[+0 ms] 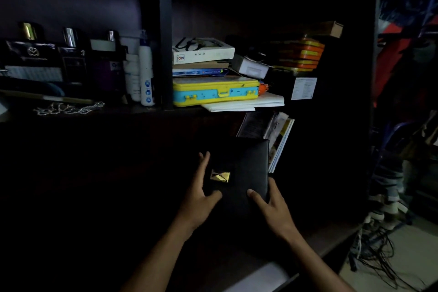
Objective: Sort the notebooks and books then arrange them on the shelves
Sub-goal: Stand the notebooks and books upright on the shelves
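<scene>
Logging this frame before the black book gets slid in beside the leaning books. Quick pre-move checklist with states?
1. Both hands on the black book: ok. Left hand and right hand each have a thumb on the cover.
2. Grip firm: cannot tell. Fingers behind the book are hidden.
3. Target visible: ok. Leaning books stand just behind the black book, on the lower shelf.
4. Free room beside the leaning books: cannot tell, too dark.
5. Overhead clearance: not ok. White papers overhang the upper shelf edge above the slot.
6. Gold emblem faces the camera: ok.
</scene>
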Demonstrator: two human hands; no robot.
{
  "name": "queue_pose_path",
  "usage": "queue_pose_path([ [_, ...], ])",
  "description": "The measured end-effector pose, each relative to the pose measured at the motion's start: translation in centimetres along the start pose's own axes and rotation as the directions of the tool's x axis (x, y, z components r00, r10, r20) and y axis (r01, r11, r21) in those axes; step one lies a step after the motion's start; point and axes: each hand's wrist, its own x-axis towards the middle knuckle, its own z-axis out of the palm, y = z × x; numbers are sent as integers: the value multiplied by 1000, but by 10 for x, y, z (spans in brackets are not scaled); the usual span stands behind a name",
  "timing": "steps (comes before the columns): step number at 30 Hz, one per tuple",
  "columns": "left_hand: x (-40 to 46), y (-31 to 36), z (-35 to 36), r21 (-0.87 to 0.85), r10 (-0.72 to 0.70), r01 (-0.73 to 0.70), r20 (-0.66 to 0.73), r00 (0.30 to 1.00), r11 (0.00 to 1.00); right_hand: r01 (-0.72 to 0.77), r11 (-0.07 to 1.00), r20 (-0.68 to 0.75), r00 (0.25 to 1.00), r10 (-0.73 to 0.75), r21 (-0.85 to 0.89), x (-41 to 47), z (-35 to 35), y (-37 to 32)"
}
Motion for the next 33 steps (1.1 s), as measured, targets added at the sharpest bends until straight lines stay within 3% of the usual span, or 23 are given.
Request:
queue_pose_path([
  [2, -1, 2, -5, -109, -112, 100, -113, 987, 989, -29, 999, 6, 1000, 29, 42, 0, 0, -1],
  [5, -6, 10, -8, -106, -354, 352, -2, 935, 930, -60, 986, 9, 998, 59, 159, 1, -5, -7],
  [8, -3, 7, -19, -288, -449, 436, 23, 893, 853, -104, 961, -41, 992, 118, 255, 3, -9, -6],
  [11, 1, 16, -35, -542, -490, 444, 67, 869, 713, 51, 999, -214, 976, -47, 12, 9, -8, 2],
  [14, 1, 17, -41, -589, -527, 434, 16, 850, 682, 143, 979, -225, 959, -174, -146, 13, -6, 12],
  [17, 1, 15, -34, -546, -483, 414, 19, 875, 729, 197, 977, -60, 978, -202, -84, 10, -4, 11],
  [22, 2, 19, -25, -678, -367, 220, -79, 927, 701, 283, 902, 90, 959, -269, -325, 5, 1, 10],
  [24, 2, 19, -20, -708, -288, 151, -76, 955, 690, 311, 896, 126, 950, -285, -318, 4, 4, 7],
  [27, -4, 22, -4, -607, -174, 108, -51, 983, 787, 306, 925, 74, 952, -297, -226, 1, 5, -2],
  [30, -3, 28, 13, -576, -176, 90, -95, 980, 813, 241, 963, -16, 969, -245, -118, 0, 4, -5],
  [33, 24, 36, 27, -489, -183, 73, -181, 966, 869, 232, 947, 28, 972, -232, -223, 5, 5, -2],
])
